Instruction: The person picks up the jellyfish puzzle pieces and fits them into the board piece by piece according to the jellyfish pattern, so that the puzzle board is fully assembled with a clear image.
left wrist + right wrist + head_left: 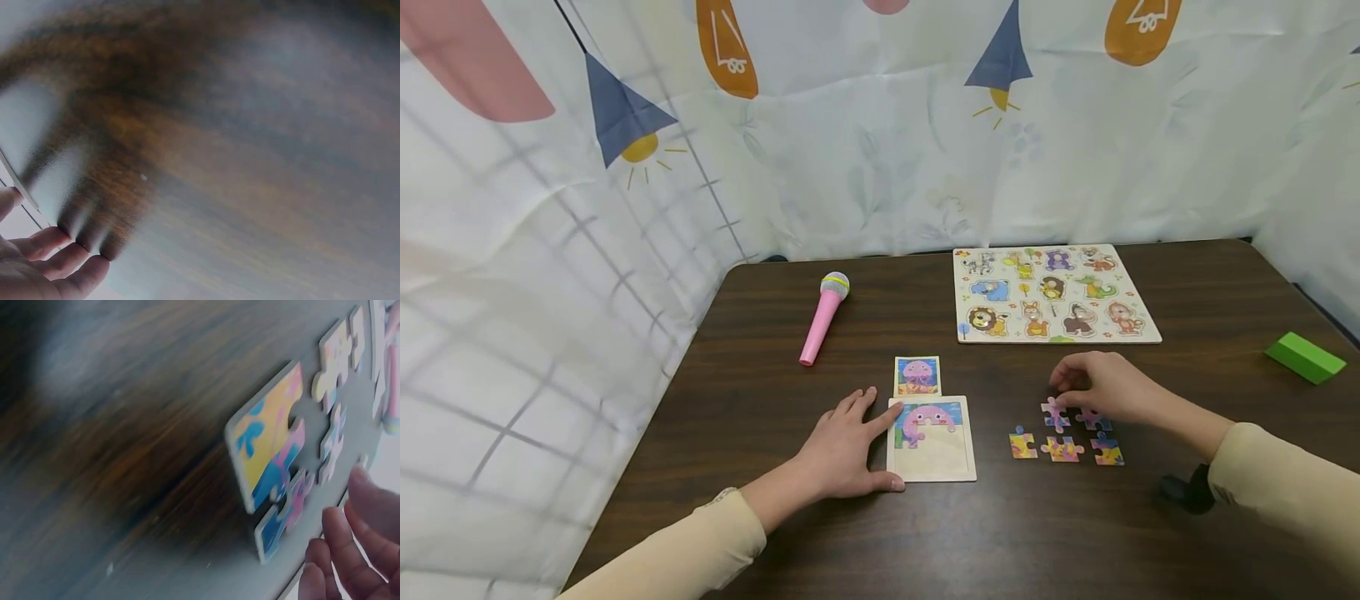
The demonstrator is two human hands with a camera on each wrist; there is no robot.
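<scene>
My left hand point(842, 450) lies spread on the table, its index finger and thumb at the left edge of a square puzzle board point(936, 467). Pink and blue pieces fill that board's top and part of its left side; the rest is bare wood. A small octopus picture card point(917, 377) touches the top edge. Over at the right, my right hand point(1101, 385) hovers with thumb and fingers apart above a pink jigsaw piece point(1056, 415), partly covering a pink-blue piece point(1096, 421). A yellow-blue corner piece point(269, 440) and other pieces lie nearby. No held piece shows.
A pink toy microphone point(823, 321) lies at the back left. The animal puzzle board point(1052, 293) is near the back edge, beyond my right hand. A green block point(1304, 357) sits at the far right. Printed curtains point(880, 150) hang behind the table point(760, 350).
</scene>
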